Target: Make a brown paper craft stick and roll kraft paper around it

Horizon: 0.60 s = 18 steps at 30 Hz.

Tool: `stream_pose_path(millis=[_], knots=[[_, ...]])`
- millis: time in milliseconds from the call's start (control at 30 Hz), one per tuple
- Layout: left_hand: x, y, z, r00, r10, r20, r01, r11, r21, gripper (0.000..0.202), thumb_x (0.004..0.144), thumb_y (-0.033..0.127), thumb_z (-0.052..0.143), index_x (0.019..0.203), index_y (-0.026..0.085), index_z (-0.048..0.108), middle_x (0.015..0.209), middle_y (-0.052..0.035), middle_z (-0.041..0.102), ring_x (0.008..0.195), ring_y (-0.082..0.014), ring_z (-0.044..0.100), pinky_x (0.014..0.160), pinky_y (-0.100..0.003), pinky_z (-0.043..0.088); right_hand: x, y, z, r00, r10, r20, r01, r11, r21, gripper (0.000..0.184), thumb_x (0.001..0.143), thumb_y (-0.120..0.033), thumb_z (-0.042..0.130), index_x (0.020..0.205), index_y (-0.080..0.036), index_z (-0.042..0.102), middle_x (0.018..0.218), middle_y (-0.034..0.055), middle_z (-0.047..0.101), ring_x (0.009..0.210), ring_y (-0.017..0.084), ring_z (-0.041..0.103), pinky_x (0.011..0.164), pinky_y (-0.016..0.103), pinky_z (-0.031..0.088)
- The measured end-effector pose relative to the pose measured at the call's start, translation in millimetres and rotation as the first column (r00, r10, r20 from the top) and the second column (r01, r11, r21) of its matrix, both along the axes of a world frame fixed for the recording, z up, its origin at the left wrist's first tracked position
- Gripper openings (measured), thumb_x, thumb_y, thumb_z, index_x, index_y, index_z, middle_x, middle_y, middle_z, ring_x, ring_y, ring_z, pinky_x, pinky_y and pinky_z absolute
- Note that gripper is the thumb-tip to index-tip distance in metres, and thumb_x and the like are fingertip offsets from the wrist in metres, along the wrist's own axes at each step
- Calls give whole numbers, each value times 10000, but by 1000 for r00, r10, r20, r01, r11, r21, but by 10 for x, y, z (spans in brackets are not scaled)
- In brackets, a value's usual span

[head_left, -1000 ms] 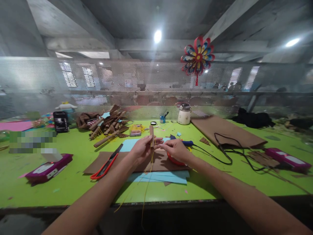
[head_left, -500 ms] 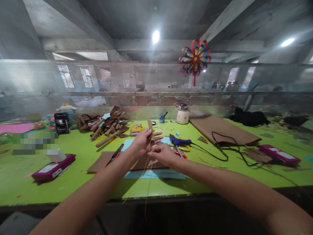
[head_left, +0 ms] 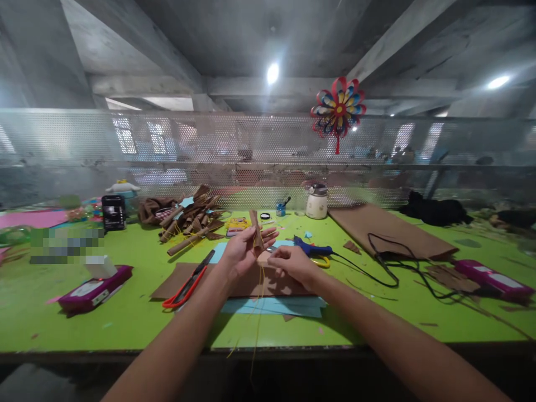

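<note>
"One green table [head_left: 138, 329] holds our brown sheet [head_left: 167, 282]. Our hands?"

"Left hand [head_left: 240, 250] gripping a brown-paper tube [head_left: 254, 224] above that sheet; right hand [head_left: 297, 263] curled nearby, its grip we can't tell. Yellow threads [head_left: 257, 329] dangle beneath."

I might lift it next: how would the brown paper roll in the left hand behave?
The brown paper roll is probably stiff, sticking up from the left hand without drooping. It looks thin and papery, so likely light but easily creased. The yellow threads hanging below would probably trail limply.
</note>
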<state>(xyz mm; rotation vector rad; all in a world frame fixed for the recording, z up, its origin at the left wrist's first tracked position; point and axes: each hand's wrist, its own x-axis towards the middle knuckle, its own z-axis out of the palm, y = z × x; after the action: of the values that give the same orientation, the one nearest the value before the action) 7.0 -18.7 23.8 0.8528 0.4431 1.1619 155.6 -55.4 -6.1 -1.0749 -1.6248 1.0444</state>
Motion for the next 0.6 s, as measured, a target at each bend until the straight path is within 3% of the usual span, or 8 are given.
stream_pose_path(millis=[67,133,267,400,500,600], knots=[[-9,3,-23,1000,-6,0,6,1000,-4,179,878,160,419,948,91,569,1021,-206,667,967,-270,644,866,-464,500,-56,-21,-40,977,113,-180,-144,975,-169,275,681,-379,662,832,-154,615,685,15,637,462,74,475,452,202,357],[-13,-4,-39,1000,10,-15,-10,1000,-8,169,870,149,433,950,97,572,1002,-189,677,943,-258,651,868,-471,498,-115,-40,-63,952,147,-269,-205,957,-203,315,660,-403,693,826,-143,631,692,33,654,431,54,438,424,190,337],[-22,-34,-43,997,61,-52,-62,998,-28,159,854,114,438,917,91,582,942,-169,692,890,-246,664,871,-478,496,-139,-18,-84,951,67,-301,-107,987,-121,278,634,-385,715,677,-117,650,592,1,602,409,30,400,408,176,304],[-57,-62,-15,996,84,-39,-86,995,-50,151,864,129,436,849,106,584,918,-159,694,932,-257,653,873,-483,492,-56,6,-110,938,-66,-339,31,994,-109,263,660,-385,682,681,-128,629,646,14,634,405,43,449,398,182,332],[-88,-99,26,1000,26,-13,-26,998,-59,157,872,148,437,874,116,590,1000,-164,678,1004,-273,624,879,-509,479,-35,-14,-147,958,-51,-283,-4,981,-192,207,682,-343,647,667,-146,585,631,12,638,389,59,472,367,182,329],[-98,-147,64,1000,-24,-10,24,998,-51,174,866,147,448,937,110,603,1091,-173,649,1033,-283,608,867,-504,487,-76,-48,-185,987,122,-105,-140,971,-193,173,718,-293,601,628,-153,557,473,-27,552,347,60,430,347,175,293]])
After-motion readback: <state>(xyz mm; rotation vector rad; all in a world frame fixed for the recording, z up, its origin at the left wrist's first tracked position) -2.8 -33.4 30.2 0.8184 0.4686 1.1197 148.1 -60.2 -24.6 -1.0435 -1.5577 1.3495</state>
